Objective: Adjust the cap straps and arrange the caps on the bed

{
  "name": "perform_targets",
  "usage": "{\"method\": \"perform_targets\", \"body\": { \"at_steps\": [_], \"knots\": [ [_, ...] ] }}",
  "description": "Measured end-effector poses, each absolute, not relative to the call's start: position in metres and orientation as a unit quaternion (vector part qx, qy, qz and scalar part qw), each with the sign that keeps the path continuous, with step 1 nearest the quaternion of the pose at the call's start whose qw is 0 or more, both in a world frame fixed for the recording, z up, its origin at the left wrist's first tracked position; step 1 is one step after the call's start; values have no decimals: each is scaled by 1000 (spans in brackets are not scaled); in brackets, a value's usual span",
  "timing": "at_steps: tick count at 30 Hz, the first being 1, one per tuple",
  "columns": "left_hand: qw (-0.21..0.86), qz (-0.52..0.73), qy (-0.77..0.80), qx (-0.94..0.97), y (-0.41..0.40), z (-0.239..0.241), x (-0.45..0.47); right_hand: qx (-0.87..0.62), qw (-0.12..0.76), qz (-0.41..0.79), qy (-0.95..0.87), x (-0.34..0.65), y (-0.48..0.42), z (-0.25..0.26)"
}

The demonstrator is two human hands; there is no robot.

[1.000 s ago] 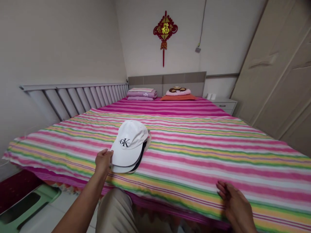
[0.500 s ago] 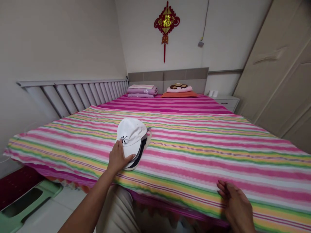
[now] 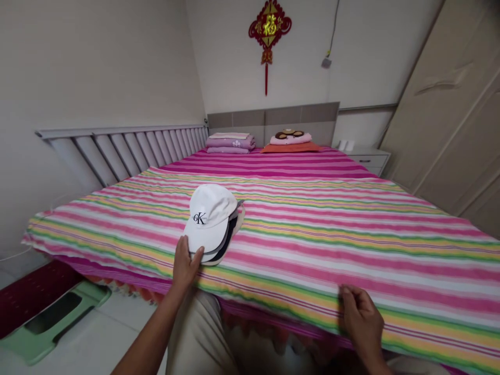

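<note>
A white baseball cap (image 3: 211, 213) with a black "CK" print lies on top of a stack of caps on the striped bed. Grey, black and cream brims (image 3: 224, 250) show beneath it on the right. My left hand (image 3: 185, 263) is closed on the front edge of the stack, fingers along the left side of the brims and thumb at the front. Off to the right, my right hand (image 3: 361, 315) hovers over the near part of the bed with its fingers curled in towards the thumb. Nothing shows in it.
The striped bedspread (image 3: 297, 260) spans the bed. Folded purple bedding (image 3: 230, 142) and a pink-and-orange pile (image 3: 289, 143) lie by the headboard (image 3: 273, 120). A rail (image 3: 128, 151) runs along the left wall. A green stool (image 3: 50, 328) stands at lower left, a nightstand (image 3: 369, 159) at far right.
My left hand has slid down from the cap's printed front to the brim edge, uncovering the print. My right hand has shifted slightly left and its fingers are curled tighter. The view has tilted a little.
</note>
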State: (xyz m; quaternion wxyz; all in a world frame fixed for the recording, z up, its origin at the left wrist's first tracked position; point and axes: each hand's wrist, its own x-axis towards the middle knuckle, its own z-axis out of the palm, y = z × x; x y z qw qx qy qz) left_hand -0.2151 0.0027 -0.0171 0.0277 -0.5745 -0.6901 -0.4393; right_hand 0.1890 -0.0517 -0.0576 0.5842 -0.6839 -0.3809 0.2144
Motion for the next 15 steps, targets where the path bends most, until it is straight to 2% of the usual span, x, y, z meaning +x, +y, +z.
{"method": "perform_targets", "body": {
  "at_steps": [4, 9, 11, 15],
  "knots": [
    [-26, -470, -713, -520, -25, -44, -204, -705, 486, 75, -512, 180, -56, -64],
    [-83, -440, -725, -524, -50, -70, -193, -665, 406, -101, -619, 174, -53, -78],
    [-92, -421, -720, -544, -60, -84, -183, -659, 393, -116, -630, 174, -51, -81],
    [-125, -388, -662, -629, -83, -116, -152, -661, 418, -71, -619, 175, -50, -79]
  ]
}}
